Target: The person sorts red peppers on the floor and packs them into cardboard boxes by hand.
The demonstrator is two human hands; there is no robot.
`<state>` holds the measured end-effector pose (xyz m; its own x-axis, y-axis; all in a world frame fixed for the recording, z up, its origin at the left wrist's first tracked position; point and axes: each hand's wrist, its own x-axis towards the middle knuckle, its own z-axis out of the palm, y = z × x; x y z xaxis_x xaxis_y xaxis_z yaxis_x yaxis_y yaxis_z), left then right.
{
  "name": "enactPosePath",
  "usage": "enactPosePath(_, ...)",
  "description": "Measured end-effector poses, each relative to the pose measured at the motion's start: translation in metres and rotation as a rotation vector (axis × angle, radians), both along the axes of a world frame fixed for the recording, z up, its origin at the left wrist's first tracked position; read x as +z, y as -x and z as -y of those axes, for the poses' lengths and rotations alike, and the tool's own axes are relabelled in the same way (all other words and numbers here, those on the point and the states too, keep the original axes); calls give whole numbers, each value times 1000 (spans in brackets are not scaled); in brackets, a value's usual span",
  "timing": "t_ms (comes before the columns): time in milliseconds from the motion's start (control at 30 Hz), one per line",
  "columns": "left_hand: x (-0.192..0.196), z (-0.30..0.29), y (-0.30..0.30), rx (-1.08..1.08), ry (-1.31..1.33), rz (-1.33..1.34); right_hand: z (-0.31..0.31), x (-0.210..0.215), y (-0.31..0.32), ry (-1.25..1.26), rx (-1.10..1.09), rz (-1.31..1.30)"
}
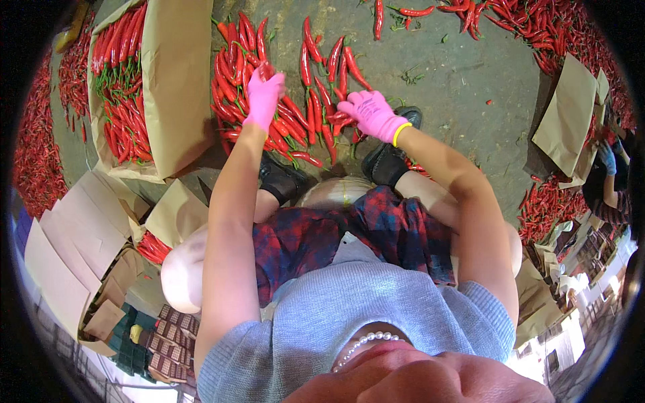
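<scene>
Person sits low with legs apart, pink gloves on both hands, red chili peppers on the grey floor between and ahead of the feet. Left hand is over the bigger pepper heap, fingers bent in at a red pepper by the fingertips; can't tell if it's gripped. Right hand is just beside the looser pepper spread, near the right shoe, fingers partly curled, red showing right under them; can't tell whether it holds any. Heap and spread lie side by side, meeting toward the person. Left of the heap, a paper-lined box contains packed peppers, green stems showing. More pepper piles at upper right. Far right, co-worker's blue-gloved hand near an open brown carton.
</scene>
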<state>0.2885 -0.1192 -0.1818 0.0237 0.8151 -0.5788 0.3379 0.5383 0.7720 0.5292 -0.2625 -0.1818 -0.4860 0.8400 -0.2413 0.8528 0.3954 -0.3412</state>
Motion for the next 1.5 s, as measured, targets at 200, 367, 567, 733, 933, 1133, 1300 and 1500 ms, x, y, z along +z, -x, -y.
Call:
enactPosePath(200,-27,-3,-43,-384,-263,-756,-57,40,-36,428,-466,-534)
enactPosePath(367,-33,-29,0,223,-45,191,-135,60,-24,716,-845,-908)
enactPosePath(567,-52,-68,-32,-666,-279,-42,-200,-36,10,754,-963,-917)
enactPosePath(733,81,0,-56,300,408,307,-135,17,17,887,-768,-1123)
enactPosePath(933,10,167,-28,339,324,557,19,-8,57,936,-955,-1176)
enactPosePath(1133,-4,147,-98,428,235,679,-6,15,5,764,-960,-1309)
enactPosePath(1300,35,206,-103,483,348,604,27,70,-17,1104,-902,-925)
enactPosePath(1500,2,170,-22,325,188,465,18,-17,60,1100,-892,-1170)
